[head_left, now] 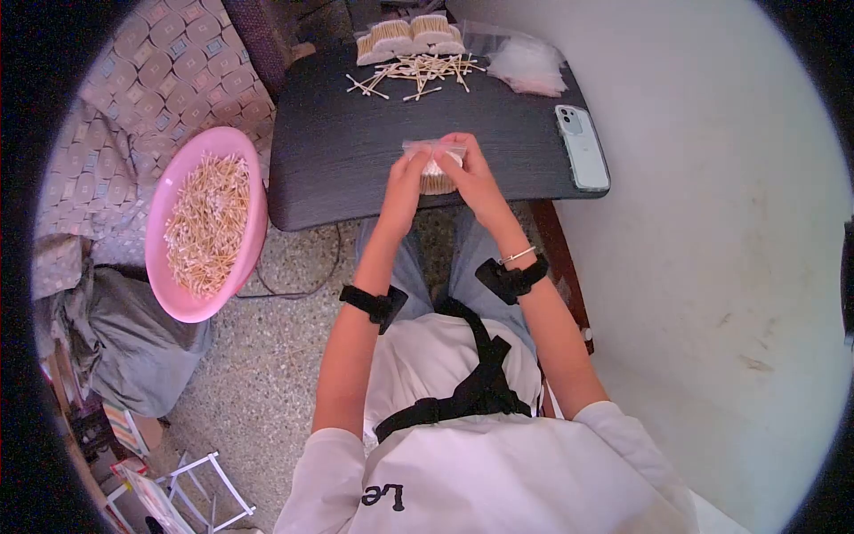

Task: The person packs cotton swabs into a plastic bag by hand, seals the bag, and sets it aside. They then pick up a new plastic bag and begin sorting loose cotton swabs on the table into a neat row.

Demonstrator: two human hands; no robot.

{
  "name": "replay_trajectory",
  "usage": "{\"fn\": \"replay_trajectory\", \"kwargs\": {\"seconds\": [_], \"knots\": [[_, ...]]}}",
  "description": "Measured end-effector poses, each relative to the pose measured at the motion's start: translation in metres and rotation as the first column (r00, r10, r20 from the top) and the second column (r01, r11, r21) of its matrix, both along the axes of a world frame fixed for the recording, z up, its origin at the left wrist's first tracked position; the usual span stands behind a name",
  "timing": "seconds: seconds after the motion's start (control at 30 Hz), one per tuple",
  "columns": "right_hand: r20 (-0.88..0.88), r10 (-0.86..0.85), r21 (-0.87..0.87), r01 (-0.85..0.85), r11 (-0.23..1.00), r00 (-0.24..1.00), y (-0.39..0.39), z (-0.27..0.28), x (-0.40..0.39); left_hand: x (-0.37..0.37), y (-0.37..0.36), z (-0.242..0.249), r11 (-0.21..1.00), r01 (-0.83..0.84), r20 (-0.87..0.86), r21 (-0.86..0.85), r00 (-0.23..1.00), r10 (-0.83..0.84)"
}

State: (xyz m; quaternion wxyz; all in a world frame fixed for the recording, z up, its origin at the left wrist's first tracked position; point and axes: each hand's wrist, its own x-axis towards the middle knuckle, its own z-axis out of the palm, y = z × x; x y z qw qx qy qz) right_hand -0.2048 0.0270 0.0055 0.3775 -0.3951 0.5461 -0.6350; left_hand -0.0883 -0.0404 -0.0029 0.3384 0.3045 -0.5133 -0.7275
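Between my two hands, over the near edge of the black table [347, 151], is a clear plastic bag of cotton swabs [436, 182]. The bag's top edge points away from me, and the swabs' white tips show just below my thumbs. My left hand [406, 182] is closed on the bag's left side near the top. My right hand [476, 178] grips the right side the same way, thumb on top. The undersides of my fingers are hidden behind the bag. Farther back lies a loose pile of cotton swabs [427, 69].
Filled bags of swabs [409, 34] are stacked at the table's far edge. Beside them lies a pile of clear plastic bags [527, 67]. A phone [583, 147] rests at the right edge, near the wall. To the left stands a pink basin [160, 267] full of loose swabs.
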Motion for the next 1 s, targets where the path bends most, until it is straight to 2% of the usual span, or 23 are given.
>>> {"fn": "replay_trajectory", "kwargs": {"seconds": [0.17, 0.2, 0.3, 0.37, 0.4, 0.5, 0.6, 0.67, 0.7, 0.8, 0.9, 1.0], "knots": [[-0.103, 0.010, -0.057, -0.016, 0.998, 0.995, -0.004, -0.007, -0.008, 0.000, 0.004, 0.001, 0.996, 0.002, 0.060, -0.090, 0.998, 0.004], [-0.068, 0.011, -0.049, -0.014, 0.999, 0.998, -0.002, -0.004, -0.007, -0.001, 0.005, 0.002, 0.994, 0.013, 0.078, -0.104, 0.997, -0.005], [0.074, 0.020, -0.021, -0.019, 1.000, 0.997, 0.003, 0.002, -0.006, -0.001, 0.003, -0.005, 0.995, 0.008, -0.102, -0.100, 0.995, -0.018], [0.216, 0.035, 0.005, -0.037, 0.999, 0.976, 0.005, 0.001, -0.008, 0.001, 0.002, -0.005, 0.991, 0.018, -0.027, -0.132, 0.999, -0.021], [0.207, 0.028, 0.009, -0.031, 0.999, 0.978, 0.004, 0.000, -0.007, 0.002, 0.003, -0.004, 0.989, 0.024, 0.012, -0.147, 1.000, -0.023], [0.196, 0.006, 0.011, -0.008, 1.000, 0.981, 0.002, -0.002, -0.007, 0.000, 0.002, -0.002, 0.985, 0.039, -0.020, -0.170, 0.999, -0.043], [0.225, 0.016, -0.009, -0.014, 1.000, 0.974, 0.001, -0.002, -0.007, 0.002, -0.001, 0.000, 0.986, 0.076, 0.061, -0.147, 0.996, -0.068], [0.250, 0.021, -0.024, -0.015, 1.000, 0.968, 0.002, 0.002, -0.007, 0.003, -0.003, 0.001, 0.992, 0.068, 0.041, -0.104, 0.997, -0.064], [0.248, 0.027, -0.024, -0.022, 0.999, 0.968, 0.002, 0.002, -0.008, 0.001, -0.003, 0.001, 0.994, 0.067, 0.029, -0.082, 0.997, -0.065], [0.208, 0.036, -0.024, -0.031, 0.999, 0.978, 0.001, 0.003, -0.009, -0.001, -0.008, -0.003, 0.987, 0.091, -0.115, 0.129, 0.990, -0.076], [0.126, 0.041, -0.028, -0.038, 0.999, 0.991, 0.002, 0.005, -0.006, 0.000, -0.006, -0.008, 0.996, 0.036, -0.137, 0.079, 0.990, -0.025], [0.101, 0.057, -0.010, -0.056, 0.998, 0.993, 0.002, 0.006, -0.009, -0.003, -0.008, -0.011, 0.996, 0.029, -0.066, 0.088, 0.998, -0.024]]}}
